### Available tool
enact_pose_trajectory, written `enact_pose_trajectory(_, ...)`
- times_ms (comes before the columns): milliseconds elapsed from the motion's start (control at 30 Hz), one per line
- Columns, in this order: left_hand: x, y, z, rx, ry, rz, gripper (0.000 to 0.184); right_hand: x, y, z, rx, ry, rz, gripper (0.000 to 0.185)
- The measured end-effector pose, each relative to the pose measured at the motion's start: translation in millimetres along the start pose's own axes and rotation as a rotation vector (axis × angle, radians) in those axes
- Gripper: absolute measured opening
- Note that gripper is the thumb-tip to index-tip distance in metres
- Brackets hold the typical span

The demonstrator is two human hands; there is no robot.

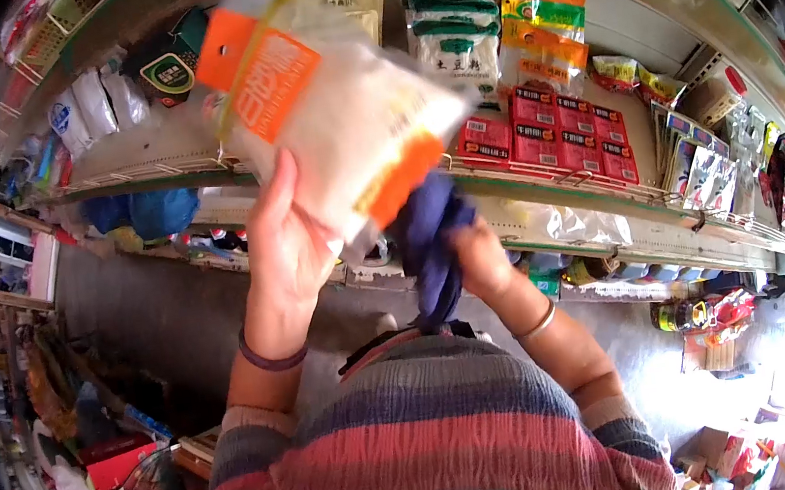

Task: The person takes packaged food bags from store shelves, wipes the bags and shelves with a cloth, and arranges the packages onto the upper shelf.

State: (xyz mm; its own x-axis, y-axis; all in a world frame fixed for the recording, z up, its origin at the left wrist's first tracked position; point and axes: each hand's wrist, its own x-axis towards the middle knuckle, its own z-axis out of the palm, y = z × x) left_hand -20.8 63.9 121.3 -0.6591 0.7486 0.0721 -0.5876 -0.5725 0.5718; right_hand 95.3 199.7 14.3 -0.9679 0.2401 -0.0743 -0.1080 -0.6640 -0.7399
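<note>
In the head view my left hand (281, 230) grips a clear plastic bag of white powder or grains (347, 122) by its lower left side. The bag has an orange header and an orange band, is tilted, and is slightly blurred. My right hand (481, 255) is closed on a dark blue cloth (432, 240), which bunches up just under the bag's lower corner. Whether the cloth touches the bag I cannot tell.
Behind the bag, a shelf (501, 166) carries green-and-white packets (453, 39), orange-topped packets (544, 37) and several red boxes (552, 135). A dark green package (168, 71) stands at the left. Lower shelves hold a blue bag (165, 212) and clear plastic packs (578, 223).
</note>
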Motion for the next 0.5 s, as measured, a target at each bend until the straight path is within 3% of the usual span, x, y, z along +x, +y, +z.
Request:
enact_pose_trajectory(33, -3.6, -5.5, -2.6, 0.039, 0.028, -0.031, 0.049, 8.0, -7.5, -4.5, 0.391, -0.025, 0.116, 0.038)
enact_pose_trajectory(67, -7.6, -12.9, -5.5, 0.077, 0.056, -0.067, 0.049, 15.8, -4.6, -15.7, 0.625, -0.190, 0.131, 0.044)
enact_pose_trajectory(133, -15.8, -32.7, -13.3, 0.192, 0.096, -0.231, 0.045, 14.3, -12.9, -2.7, 0.738, -0.197, 0.094, 0.047)
enact_pose_trajectory(200, -22.0, -48.0, -20.0, 0.229, -0.002, -0.448, 0.040, 13.8, -20.1, 3.7, 0.747, -0.255, 0.055, 0.046)
enact_pose_trajectory(400, -29.7, -39.4, -22.5, 0.348, 0.005, -0.432, 0.034, 37.2, -49.3, -7.5, 0.691, -0.356, -0.101, 0.044)
enact_pose_trajectory(500, -32.5, -35.6, -26.7, 0.448, 0.068, -0.379, 0.030, 43.4, -65.8, -12.9, 0.725, -0.298, -0.234, 0.041)
